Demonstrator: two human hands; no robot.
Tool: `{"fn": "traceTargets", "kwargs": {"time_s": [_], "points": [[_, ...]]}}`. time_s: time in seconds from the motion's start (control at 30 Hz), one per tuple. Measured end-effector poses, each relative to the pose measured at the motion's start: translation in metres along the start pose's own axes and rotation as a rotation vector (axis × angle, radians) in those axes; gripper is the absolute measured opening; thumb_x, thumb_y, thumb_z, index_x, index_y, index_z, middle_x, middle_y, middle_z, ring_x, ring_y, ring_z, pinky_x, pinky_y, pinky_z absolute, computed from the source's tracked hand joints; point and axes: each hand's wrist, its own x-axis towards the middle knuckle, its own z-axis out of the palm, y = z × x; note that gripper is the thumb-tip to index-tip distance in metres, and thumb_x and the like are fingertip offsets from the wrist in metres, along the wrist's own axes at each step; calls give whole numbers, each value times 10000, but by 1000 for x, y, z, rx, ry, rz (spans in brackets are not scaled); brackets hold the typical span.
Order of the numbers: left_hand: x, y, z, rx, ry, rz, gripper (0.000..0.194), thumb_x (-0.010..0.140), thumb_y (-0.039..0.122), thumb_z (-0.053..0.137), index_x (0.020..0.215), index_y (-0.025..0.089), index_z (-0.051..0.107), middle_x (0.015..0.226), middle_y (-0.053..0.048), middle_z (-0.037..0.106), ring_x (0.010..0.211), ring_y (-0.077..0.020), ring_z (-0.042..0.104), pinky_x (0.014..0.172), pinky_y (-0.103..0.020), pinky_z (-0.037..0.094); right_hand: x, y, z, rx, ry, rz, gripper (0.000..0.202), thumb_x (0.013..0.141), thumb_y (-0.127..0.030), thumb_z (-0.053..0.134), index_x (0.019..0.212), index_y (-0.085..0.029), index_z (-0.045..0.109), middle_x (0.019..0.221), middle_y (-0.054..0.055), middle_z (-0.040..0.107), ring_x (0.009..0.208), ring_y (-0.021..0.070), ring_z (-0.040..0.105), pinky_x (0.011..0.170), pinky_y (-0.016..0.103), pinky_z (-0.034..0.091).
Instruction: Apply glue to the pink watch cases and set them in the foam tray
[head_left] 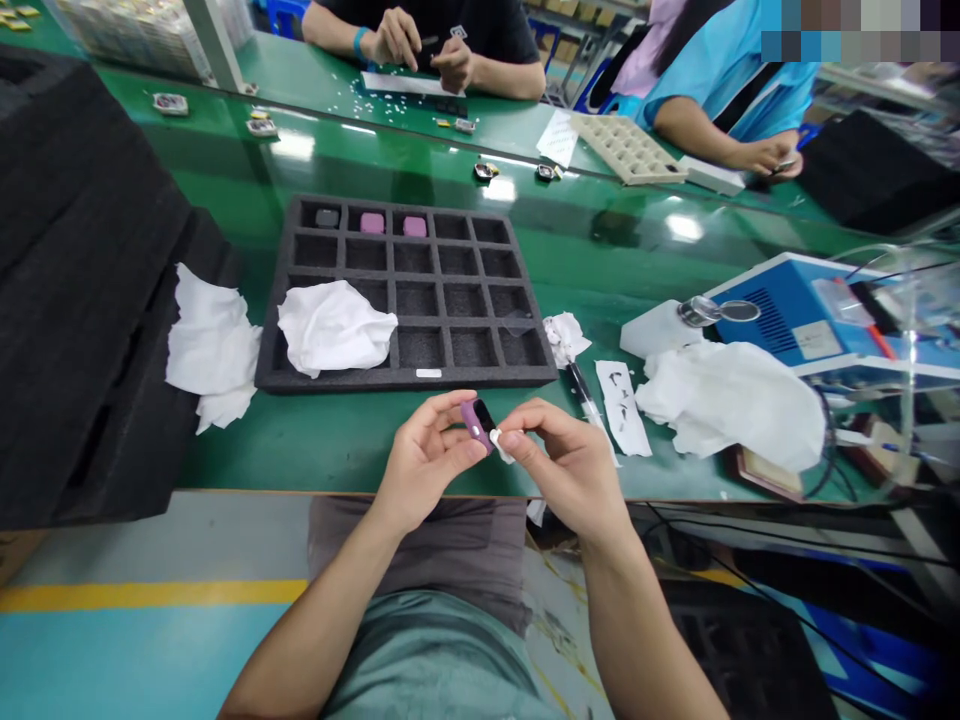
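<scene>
My left hand grips a small purple watch case with a black face by its edges. My right hand pinches a small piece of white cloth or tissue against the side of the case. Both hands are above the front edge of the green table. Just beyond them lies a black foam tray divided into compartments. Its back row holds a dark piece and two purple cases. A crumpled white cloth covers some left compartments.
Black foam blocks are stacked at left, beside another white cloth. To the right are a pen-like tool, a marked paper strip, a white bottle and a blue machine. Two people sit across the conveyor.
</scene>
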Motion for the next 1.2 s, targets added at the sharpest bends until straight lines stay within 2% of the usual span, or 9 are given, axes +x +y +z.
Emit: {"fn": "traceTargets", "kwargs": {"time_s": [0.17,0.33,0.53,0.63,0.73,0.8,0.93,1.07,1.2], "points": [[0,1,3,45,50,46,458,743,205,922,1164,235,745,1006,-12,724,839,-115,705,824,-248,594,-6,-7,7,-60,69,-43,109,935,-262,701,836,-227,728,788,11,699,737,155,629,691,314,505],[-1,-3,6,129,52,62,470,752,208,913,1201,236,779,949,-30,760,873,-155,729,856,-294,621,-6,-18,14,-185,198,-68,82,906,-221,712,826,-232,729,768,9,723,704,152,648,670,309,530],[-4,-9,7,307,44,232,452,792,173,868,1233,234,791,1168,-88,748,954,-193,750,873,-311,646,11,-22,24,-230,277,-20,100,891,-232,685,809,-224,741,737,9,734,669,148,641,668,311,549],[-5,-12,7,367,10,309,464,817,138,838,1262,253,776,1201,-84,744,1003,-194,752,897,-299,648,23,-17,21,-227,306,32,102,866,-247,697,789,-211,753,744,15,749,665,148,644,668,310,551],[-6,-14,6,375,46,305,563,833,145,829,1369,263,702,1197,-82,745,1022,-189,753,931,-308,641,27,-11,9,-226,358,83,86,847,-265,725,804,-203,766,755,18,757,676,155,648,680,317,548],[-6,-14,5,377,74,291,595,827,161,838,1392,246,675,1186,-90,749,1035,-201,750,943,-329,639,21,-8,1,-199,348,83,94,863,-280,728,817,-206,760,769,19,753,698,160,650,694,323,543],[-5,-14,6,426,71,297,470,828,177,836,1283,209,725,1202,-101,731,1058,-220,737,971,-354,627,-2,-6,-6,-127,245,15,119,912,-279,714,808,-222,727,769,12,719,716,159,636,681,322,519],[-5,-15,5,535,55,367,437,856,170,800,1283,224,721,1202,-98,724,1048,-218,735,958,-348,626,-15,-10,4,-129,210,-32,118,918,-259,704,804,-229,710,744,14,704,690,160,631,651,322,515],[-7,-19,1,770,36,523,449,918,148,707,1354,249,680,1278,-112,716,1136,-244,712,1000,-382,606,-7,-18,14,-132,224,29,124,895,-244,700,773,-222,712,714,3,712,655,147,628,653,309,537]]}}
